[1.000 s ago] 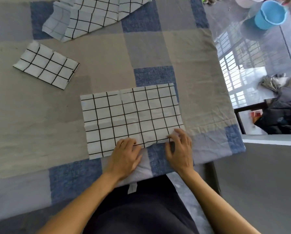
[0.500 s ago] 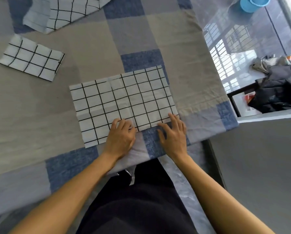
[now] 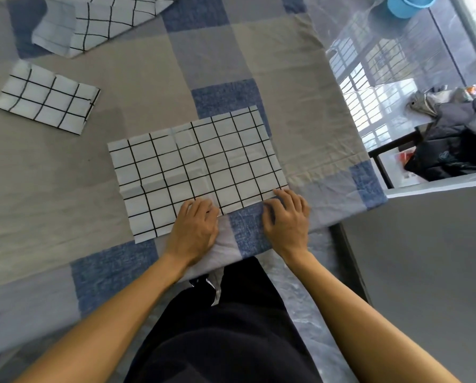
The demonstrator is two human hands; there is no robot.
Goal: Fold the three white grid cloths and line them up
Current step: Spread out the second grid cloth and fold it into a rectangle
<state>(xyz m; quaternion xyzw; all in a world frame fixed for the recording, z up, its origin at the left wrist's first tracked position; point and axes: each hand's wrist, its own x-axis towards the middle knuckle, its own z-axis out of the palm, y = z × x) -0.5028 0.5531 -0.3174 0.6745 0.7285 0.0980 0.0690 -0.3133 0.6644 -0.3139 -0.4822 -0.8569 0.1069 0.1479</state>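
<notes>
A white grid cloth (image 3: 195,167), folded in half, lies flat in the middle of the table. My left hand (image 3: 195,225) rests on the middle of its near edge, fingers lying on the fabric. Beside it, my right hand (image 3: 286,214) touches the near right corner with its fingertips, thumb on the tablecloth. A small folded grid cloth (image 3: 46,98) lies at the far left. An unfolded, rumpled grid cloth (image 3: 98,23) lies at the far edge of the view.
The table is covered by a grey, beige and blue patchwork tablecloth (image 3: 65,175); its right edge runs close to my right hand. Off the table to the right are a glossy floor, a blue bucket (image 3: 408,4) and dark clothing (image 3: 452,150).
Both hands stay at the cloth's near edge; the right hand's fingers have flattened out by the corner. The view has shifted, and the cloths have not moved on the table.
</notes>
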